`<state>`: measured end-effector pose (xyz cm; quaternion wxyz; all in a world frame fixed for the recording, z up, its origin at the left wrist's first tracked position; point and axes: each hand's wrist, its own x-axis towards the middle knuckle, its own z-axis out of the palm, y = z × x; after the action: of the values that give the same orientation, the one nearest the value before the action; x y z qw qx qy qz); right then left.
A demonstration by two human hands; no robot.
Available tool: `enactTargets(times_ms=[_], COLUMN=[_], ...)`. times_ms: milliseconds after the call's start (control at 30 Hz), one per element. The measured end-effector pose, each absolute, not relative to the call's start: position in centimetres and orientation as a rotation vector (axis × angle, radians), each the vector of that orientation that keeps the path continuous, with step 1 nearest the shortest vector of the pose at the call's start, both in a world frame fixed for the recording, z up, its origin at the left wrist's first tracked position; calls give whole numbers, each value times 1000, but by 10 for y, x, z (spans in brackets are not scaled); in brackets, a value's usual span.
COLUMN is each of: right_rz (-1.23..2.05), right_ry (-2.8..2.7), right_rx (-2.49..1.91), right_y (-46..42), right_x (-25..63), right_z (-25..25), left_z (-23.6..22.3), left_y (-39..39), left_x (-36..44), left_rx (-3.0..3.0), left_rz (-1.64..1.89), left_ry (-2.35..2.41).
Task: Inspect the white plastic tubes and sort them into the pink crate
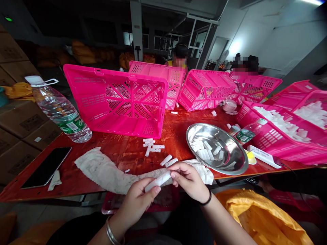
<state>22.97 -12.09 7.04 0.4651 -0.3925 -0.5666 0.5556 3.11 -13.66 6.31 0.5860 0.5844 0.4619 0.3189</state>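
My left hand (138, 200) and my right hand (189, 180) together hold a small white plastic tube (158, 181) just above the table's front edge. The left fingers pinch its lower end, the right fingers its upper end. Under the hands lies a crumpled white cloth (104, 170). Two loose white tubes (169, 161) rest on the table just beyond my hands, and several more (152, 145) lie further back. To the right, a steel bowl (230, 161) contains several white tubes.
A pink crate (117, 102) stands tilted at the centre, with more pink crates (204, 88) behind and right. A crate full of white parts (283, 132), a water bottle (61, 112), a phone (47, 166), and a yellow bag (260, 217) surround me. Two people sit across the red table (176, 132).
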Motion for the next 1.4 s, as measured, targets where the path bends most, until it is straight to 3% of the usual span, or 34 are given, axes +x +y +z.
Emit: enactTargets(times_ms=[133, 300, 533, 700, 867, 967, 1167, 1400], right_rz=[1361, 1235, 892, 1054, 1165, 1138, 1068, 1046], right_ry=[-1340, -1432, -1538, -1307, -1075, -1059, -1108, -1148], right_rx=[-1032, -980, -981, -964, -1050, -1049, -948, -1056], right_y=[-123, -127, -135, -137, -137, -140, -144, -144], right_x=[231, 232, 228, 224, 225, 226, 227, 229], right_z=[59, 40, 45, 60, 67, 69, 69, 74], left_z=[60, 44, 49, 54, 60, 64, 61, 66], left_y=[-136, -137, -139, -145, -150, -151, -156, -156], left_x=[40, 46, 56, 59, 57, 56, 56, 55], left_rx=[1627, 1551, 803, 480, 1326, 1688, 1264, 1626], left_rz=[841, 852, 771, 452, 826, 872, 690, 810], left_ry=[1126, 1187, 946, 692, 1001, 1051, 922, 1060])
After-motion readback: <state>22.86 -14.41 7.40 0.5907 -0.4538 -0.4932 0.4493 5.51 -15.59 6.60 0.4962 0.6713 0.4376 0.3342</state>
